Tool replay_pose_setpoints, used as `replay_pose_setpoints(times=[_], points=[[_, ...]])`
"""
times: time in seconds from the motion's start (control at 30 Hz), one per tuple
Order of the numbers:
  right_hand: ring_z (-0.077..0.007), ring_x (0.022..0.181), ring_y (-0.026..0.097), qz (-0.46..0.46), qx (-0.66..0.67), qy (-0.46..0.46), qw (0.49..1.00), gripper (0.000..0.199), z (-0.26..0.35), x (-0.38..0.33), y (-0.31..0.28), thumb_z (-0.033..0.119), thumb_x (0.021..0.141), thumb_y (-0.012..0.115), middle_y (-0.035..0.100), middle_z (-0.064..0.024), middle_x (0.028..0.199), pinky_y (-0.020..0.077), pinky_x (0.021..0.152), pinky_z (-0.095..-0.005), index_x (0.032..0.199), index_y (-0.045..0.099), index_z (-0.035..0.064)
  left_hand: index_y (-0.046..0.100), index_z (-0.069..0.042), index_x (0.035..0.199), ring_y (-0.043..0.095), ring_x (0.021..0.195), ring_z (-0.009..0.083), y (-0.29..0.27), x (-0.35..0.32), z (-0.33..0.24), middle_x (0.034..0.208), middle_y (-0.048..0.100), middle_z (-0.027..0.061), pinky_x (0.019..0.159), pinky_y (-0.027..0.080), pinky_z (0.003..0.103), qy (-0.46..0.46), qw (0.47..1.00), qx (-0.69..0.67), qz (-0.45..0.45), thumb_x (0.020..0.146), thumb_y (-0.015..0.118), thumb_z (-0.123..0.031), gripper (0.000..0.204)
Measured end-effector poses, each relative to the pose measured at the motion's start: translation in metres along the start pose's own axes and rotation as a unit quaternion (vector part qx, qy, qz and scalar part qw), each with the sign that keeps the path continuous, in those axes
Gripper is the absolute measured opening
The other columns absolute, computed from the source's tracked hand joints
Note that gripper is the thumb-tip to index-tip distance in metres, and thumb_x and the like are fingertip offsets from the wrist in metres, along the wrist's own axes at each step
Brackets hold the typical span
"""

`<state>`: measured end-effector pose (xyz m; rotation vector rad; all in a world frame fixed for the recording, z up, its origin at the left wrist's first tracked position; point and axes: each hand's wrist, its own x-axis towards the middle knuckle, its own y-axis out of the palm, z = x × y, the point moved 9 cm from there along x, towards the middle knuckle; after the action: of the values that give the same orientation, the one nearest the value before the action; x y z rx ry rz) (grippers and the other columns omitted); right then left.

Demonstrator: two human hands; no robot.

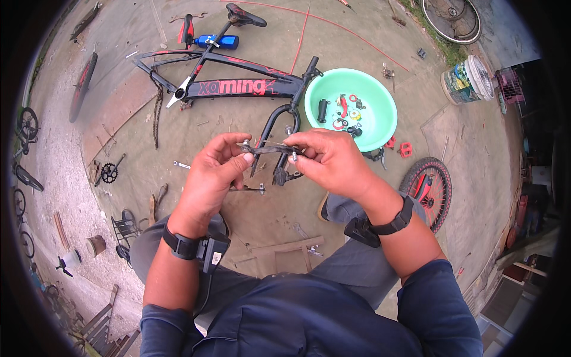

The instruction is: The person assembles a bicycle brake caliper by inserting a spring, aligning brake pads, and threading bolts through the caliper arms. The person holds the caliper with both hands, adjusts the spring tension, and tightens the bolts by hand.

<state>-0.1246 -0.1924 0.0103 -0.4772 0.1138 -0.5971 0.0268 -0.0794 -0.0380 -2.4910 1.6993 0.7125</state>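
Dark slender part (pixel 271 150) stretches between left fingers (pixel 239 163) and right fingers (pixel 303 140), each pinching one end.

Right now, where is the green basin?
In the head view, the green basin sits right of the black bike frame, just beyond the right hand.

- Head view: left fisheye of a head-worn pair, faces steeply down.
- Lens sits above the near side of the bicycle frame (pixel 238 89), wide enough to take it all in.
- Left hand (pixel 219 165) and right hand (pixel 332 156) are nearer the lens than the frame.
- Ground (pixel 185 132) rings the frame.
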Motion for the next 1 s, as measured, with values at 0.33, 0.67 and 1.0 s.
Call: replay_pose_setpoints(times=[0.33, 0.67, 1.0], points=[[-0.0049, 0.061, 0.054, -0.010, 0.023, 0.040, 0.999, 0.025, -0.0064, -0.0003, -0.0030, 0.000, 0.082, 0.070, 0.062, -0.0016, 0.075, 0.0445, 0.056, -0.0233, 0.107, 0.069, 0.0003, 0.057, -0.003, 0.125, 0.050, 0.058, 0.0057, -0.0035, 0.0001, -0.0013, 0.092, 0.067, 0.0060, 0.050, 0.038, 0.019, 0.002, 1.000, -0.010, -0.008, 0.091, 0.067, -0.010, 0.037], [-0.0048, 0.062, 0.055, -0.017, 0.015, 0.033, 0.999, 0.025, -0.0045, 0.0003, -0.0044, 0.000, 0.082, 0.069, 0.063, -0.0017, 0.075, 0.0453, 0.056, -0.0237, 0.107, 0.069, 0.0002, 0.059, -0.001, 0.124, 0.050, 0.057, 0.0062, -0.0037, 0.0001, -0.0030, 0.090, 0.066, 0.0068, 0.051, 0.038, 0.019, 0.004, 1.000, -0.013, -0.008, 0.092, 0.067, -0.011, 0.034], [-0.0053, 0.062, 0.054, -0.004, 0.015, 0.034, 0.999, 0.025, -0.0028, 0.0008, -0.0030, 0.001, 0.082, 0.069, 0.063, -0.0018, 0.077, 0.0444, 0.056, -0.0237, 0.107, 0.069, 0.0001, 0.058, 0.001, 0.124, 0.051, 0.060, 0.0067, -0.0025, 0.0004, -0.0011, 0.092, 0.066, 0.0082, 0.052, 0.040, 0.020, 0.006, 1.000, -0.010, -0.007, 0.093, 0.066, -0.013, 0.035]])
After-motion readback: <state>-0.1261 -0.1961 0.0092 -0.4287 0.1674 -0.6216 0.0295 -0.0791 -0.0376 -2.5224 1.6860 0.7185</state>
